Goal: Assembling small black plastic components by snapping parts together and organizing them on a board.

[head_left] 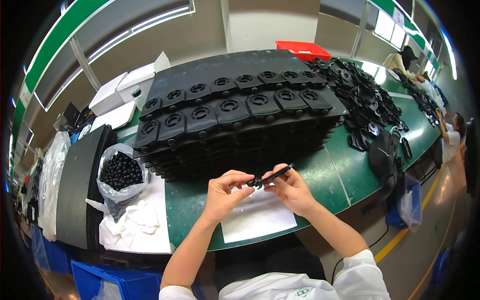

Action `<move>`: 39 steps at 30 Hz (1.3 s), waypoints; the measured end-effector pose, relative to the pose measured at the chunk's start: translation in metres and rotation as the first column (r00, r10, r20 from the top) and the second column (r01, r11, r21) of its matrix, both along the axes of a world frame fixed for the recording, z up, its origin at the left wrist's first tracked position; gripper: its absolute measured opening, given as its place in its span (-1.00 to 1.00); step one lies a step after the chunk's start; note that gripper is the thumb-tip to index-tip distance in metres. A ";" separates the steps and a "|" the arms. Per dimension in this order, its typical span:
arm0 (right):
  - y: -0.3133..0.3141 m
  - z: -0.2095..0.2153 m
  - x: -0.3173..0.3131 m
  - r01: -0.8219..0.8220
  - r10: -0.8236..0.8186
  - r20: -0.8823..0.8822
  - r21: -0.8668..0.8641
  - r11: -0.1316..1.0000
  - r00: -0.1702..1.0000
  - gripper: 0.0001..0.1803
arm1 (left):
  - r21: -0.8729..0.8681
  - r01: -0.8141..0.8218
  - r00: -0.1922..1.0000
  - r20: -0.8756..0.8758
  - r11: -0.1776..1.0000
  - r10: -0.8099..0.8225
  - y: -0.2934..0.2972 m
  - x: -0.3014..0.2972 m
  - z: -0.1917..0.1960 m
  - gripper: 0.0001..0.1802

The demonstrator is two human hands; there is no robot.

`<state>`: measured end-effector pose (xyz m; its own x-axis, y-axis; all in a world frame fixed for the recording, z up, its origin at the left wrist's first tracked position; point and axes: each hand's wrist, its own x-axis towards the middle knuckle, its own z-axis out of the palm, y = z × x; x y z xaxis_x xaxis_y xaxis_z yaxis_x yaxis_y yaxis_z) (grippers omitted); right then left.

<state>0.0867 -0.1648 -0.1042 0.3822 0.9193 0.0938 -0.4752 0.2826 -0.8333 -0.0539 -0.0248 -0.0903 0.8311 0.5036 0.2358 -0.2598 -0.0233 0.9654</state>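
Over the near part of the green table, my two hands meet at one black plastic part [276, 174]. It is tilted, with its thin edge toward me. My right hand [294, 192] is closed on it, thumb and fingers along its sides. A small round black knob [253, 183] is at the part's left end, pinched between thumb and forefinger of my left hand [227, 194]. Whether knob and part are joined I cannot tell. Beneath my hands lies a white sheet [260, 220]. Beyond stand stacked black boards [240, 145], the top one bearing two rows of similar black parts [201, 113].
At left, a clear plastic bag of black balls [120, 171] stands beside white cloths [131, 226] and curved black panels [80, 187]. Loose black parts [367, 95] heap at right, near a black round object [384, 152]. A red bin [304, 50] is behind. Other people sit far right.
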 end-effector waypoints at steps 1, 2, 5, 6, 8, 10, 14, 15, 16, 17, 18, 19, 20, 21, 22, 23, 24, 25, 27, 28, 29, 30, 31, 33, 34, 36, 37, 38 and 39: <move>0.000 0.000 0.000 0.003 -0.003 0.005 0.008 1.000 1.000 -0.92 | 0.026 -0.005 1.000 0.003 1.000 0.005 0.000 0.000 0.001 -0.67; 0.000 0.000 0.000 0.004 -0.004 0.005 0.008 1.000 1.000 -0.92 | 0.026 -0.004 1.000 0.002 1.000 0.004 0.000 -0.001 0.001 -0.67; 0.000 -0.001 0.001 0.010 -0.010 0.005 0.010 1.000 1.000 -0.92 | 0.022 0.010 0.999 -0.031 1.000 -0.009 -0.001 -0.002 0.001 -0.66; 0.000 -0.001 0.001 0.009 -0.010 0.006 0.012 1.000 1.000 -0.92 | 0.014 0.017 1.000 -0.023 1.000 -0.016 -0.001 -0.002 0.001 -0.66; 0.000 -0.001 0.001 0.009 -0.010 0.007 0.015 1.000 1.000 -0.92 | 0.007 0.023 1.000 -0.015 1.000 -0.023 -0.001 -0.002 0.001 -0.66; -0.001 0.001 0.000 0.003 -0.003 0.017 0.017 1.000 1.000 -0.92 | 0.016 0.043 0.999 -0.029 0.999 -0.042 -0.001 -0.002 0.002 -0.63; -0.001 0.000 -0.001 -0.059 0.060 0.007 -0.057 0.997 0.998 -0.88 | -0.019 0.071 0.996 -0.053 0.997 -0.072 -0.002 -0.002 0.002 -0.67; -0.002 0.000 -0.001 -0.098 0.098 -0.010 -0.085 0.992 0.995 -0.86 | 0.019 0.096 0.995 -0.028 0.995 -0.096 0.000 -0.002 -0.002 -0.71; -0.003 0.002 -0.001 -0.131 0.132 0.008 -0.113 0.985 0.991 -0.81 | 0.057 0.120 0.993 -0.003 0.991 -0.120 0.002 -0.003 -0.005 -0.74; -0.003 0.002 -0.001 -0.130 0.132 0.009 -0.113 0.985 0.991 -0.81 | 0.079 0.126 0.992 -0.033 0.989 -0.123 0.002 -0.003 -0.005 -0.71; -0.003 0.001 0.000 -0.150 0.154 0.033 -0.097 0.984 0.988 -0.80 | 0.080 0.126 0.992 -0.032 0.989 -0.124 0.003 -0.004 -0.005 -0.71; -0.003 0.001 -0.001 -0.169 0.174 0.058 -0.082 0.982 0.983 -0.78 | 0.152 0.134 0.991 -0.020 0.979 -0.132 0.003 -0.004 -0.005 -0.71; -0.003 0.001 -0.001 -0.171 0.176 0.060 -0.081 0.982 0.983 -0.78 | 0.223 0.138 0.990 -0.008 0.965 -0.140 0.003 -0.004 -0.004 -0.71; -0.003 0.001 -0.001 -0.149 0.156 0.076 -0.092 0.985 0.985 -0.79 | 0.225 0.137 0.990 -0.007 0.965 -0.139 0.002 -0.003 -0.004 -0.71; -0.004 0.002 -0.002 -0.126 0.135 0.093 -0.102 0.987 0.986 -0.79 | 0.226 0.090 0.996 0.009 0.970 -0.094 -0.001 -0.003 -0.005 -0.69; -0.004 0.003 -0.004 -0.123 0.132 0.096 -0.099 0.988 0.987 -0.79 | 0.227 0.046 0.998 0.025 0.973 -0.053 -0.002 -0.002 -0.005 -0.68; -0.004 0.005 -0.007 -0.106 0.108 0.021 -0.083 0.991 0.994 -0.80 | 0.231 0.049 0.998 0.027 0.972 -0.057 -0.003 -0.001 -0.005 -0.68; -0.004 0.009 -0.010 -0.088 0.084 -0.054 -0.067 0.994 0.995 -0.81 | 0.195 0.004 0.998 0.053 0.981 -0.014 -0.004 0.001 -0.004 -0.62; -0.002 0.019 -0.021 -0.173 0.143 -0.428 -0.031 0.985 0.892 -0.82 | 0.088 -0.015 0.987 0.161 0.996 0.001 -0.001 0.005 -0.005 -0.40; -0.003 0.016 -0.022 -0.195 0.147 -0.630 -0.007 0.981 0.762 -0.87 | 0.044 0.008 0.986 0.168 0.999 -0.015 0.002 0.003 -0.004 -0.34; -0.004 0.015 -0.019 -0.183 0.141 -0.625 -0.002 0.983 0.767 -0.87 | 0.000 0.035 0.984 0.175 0.999 -0.034 0.006 0.000 -0.005 -0.28; -0.005 0.014 -0.015 -0.214 0.157 -0.755 0.023 0.977 0.636 -0.89 | -0.016 0.017 0.986 0.164 1.000 -0.014 0.007 -0.001 -0.006 -0.32; -0.007 0.015 -0.012 -0.239 0.169 -0.859 0.055 0.969 0.484 -0.90 | -0.051 0.002 0.988 0.153 0.999 0.005 0.007 -0.003 -0.004 -0.35; -0.014 0.016 -0.007 -0.206 0.172 -0.864 0.081 0.975 0.472 -0.89 | -0.040 -0.057 0.984 0.164 0.998 0.063 0.009 -0.002 -0.004 -0.35; -0.018 0.018 -0.005 -0.183 0.177 -0.872 0.103 0.978 0.455 -0.89 | -0.038 -0.080 0.983 0.160 0.996 0.085 0.009 0.000 -0.003 -0.37; -0.028 0.031 0.002 -0.108 0.143 -0.774 0.096 0.989 0.617 -0.90 | -0.050 -0.101 0.979 0.172 0.994 0.109 0.009 0.002 -0.002 -0.45; -0.035 0.042 0.006 -0.043 0.093 -0.655 0.093 0.995 0.750 -0.91 | -0.049 -0.108 0.977 0.177 0.993 0.115 0.009 0.001 -0.004 -0.47; -0.042 0.060 0.011 0.027 0.014 -0.513 0.073 0.997 0.858 -0.91 | -0.047 -0.116 0.976 0.180 0.992 0.123 0.011 -0.001 -0.006 -0.49; -0.049 0.068 0.023 0.155 -0.126 -0.326 0.065 0.986 0.937 -0.88 | -0.076 -0.116 0.971 0.201 0.990 0.130 0.012 -0.001 -0.008 -0.53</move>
<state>0.1097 -0.2139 -0.0364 0.5295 0.8480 0.0233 -0.6626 0.4306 -0.6129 -0.0550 -0.0124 -0.0980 0.6991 0.6184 0.3589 -0.4511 -0.0079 0.8924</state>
